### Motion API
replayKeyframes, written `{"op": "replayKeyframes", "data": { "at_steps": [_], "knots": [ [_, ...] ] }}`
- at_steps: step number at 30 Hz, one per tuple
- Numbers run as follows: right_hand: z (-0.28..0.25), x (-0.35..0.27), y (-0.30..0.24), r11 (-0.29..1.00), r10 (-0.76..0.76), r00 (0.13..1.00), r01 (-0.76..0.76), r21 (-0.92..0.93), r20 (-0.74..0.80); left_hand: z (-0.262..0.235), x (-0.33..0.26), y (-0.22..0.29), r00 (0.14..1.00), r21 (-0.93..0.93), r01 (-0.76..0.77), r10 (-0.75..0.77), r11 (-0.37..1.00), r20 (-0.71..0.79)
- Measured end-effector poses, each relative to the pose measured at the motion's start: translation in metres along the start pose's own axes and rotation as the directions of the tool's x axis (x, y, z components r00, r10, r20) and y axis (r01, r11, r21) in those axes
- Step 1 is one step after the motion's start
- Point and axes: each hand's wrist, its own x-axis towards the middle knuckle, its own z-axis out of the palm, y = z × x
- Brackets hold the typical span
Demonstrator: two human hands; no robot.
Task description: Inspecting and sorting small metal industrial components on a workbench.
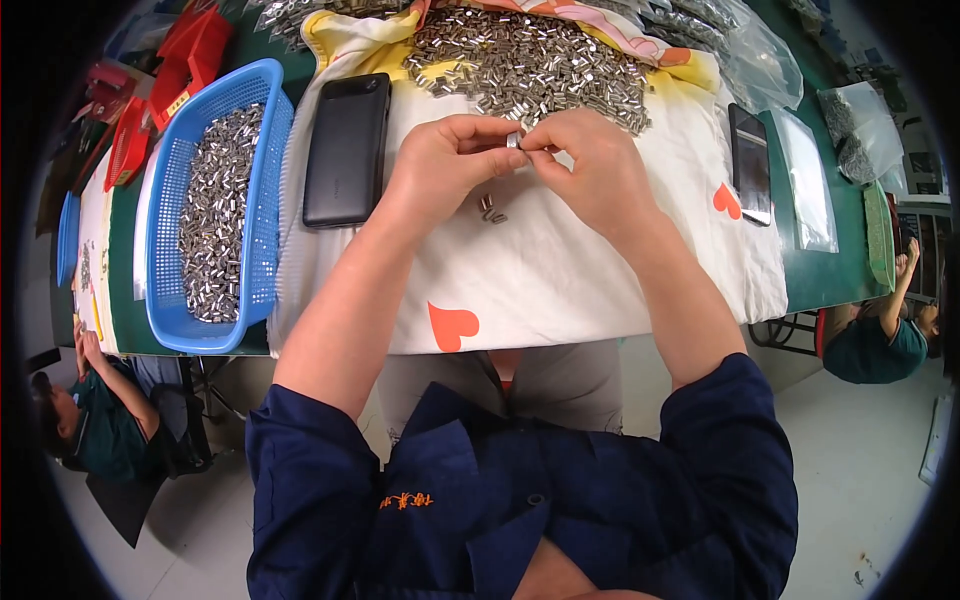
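My left hand (462, 160) pinches a small shiny metal cylinder (513, 140) between thumb and fingertips, over the white cloth. Close against it, my right hand (583, 155) is closed too, its thumb and forefinger meeting at the cylinder's right side; whether a separate piece is in that pinch is hidden. Just below the hands a few loose metal pieces (492, 210) lie on the white cloth (570, 275). Beyond my fingers spreads a large heap of small metal cylinders (530, 65).
At the left stands a blue plastic basket (262, 200) full of metal pieces. Beside it lies a black power bank (346, 150). A phone (750, 165) and clear plastic bags (805, 180) are at the right. Red bins (190, 60) stand far left. Two other people sit at either side.
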Motion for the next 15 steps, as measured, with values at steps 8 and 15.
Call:
{"op": "replayKeyframes", "data": {
  "at_steps": [8, 15],
  "knots": [
    [-0.003, -0.001, -0.001, 0.985, 0.124, 0.991, -0.128, 0.118, 0.046, -0.002, 0.001, -0.001, 1.000, -0.050, -0.002, 0.002, 0.999, 0.006],
    [-0.014, 0.005, 0.007, 0.873, 0.315, 0.906, -0.394, 0.288, 0.285, 0.000, -0.002, 0.003, 0.998, 0.057, 0.048, -0.050, 0.997, 0.046]
  ]
}}
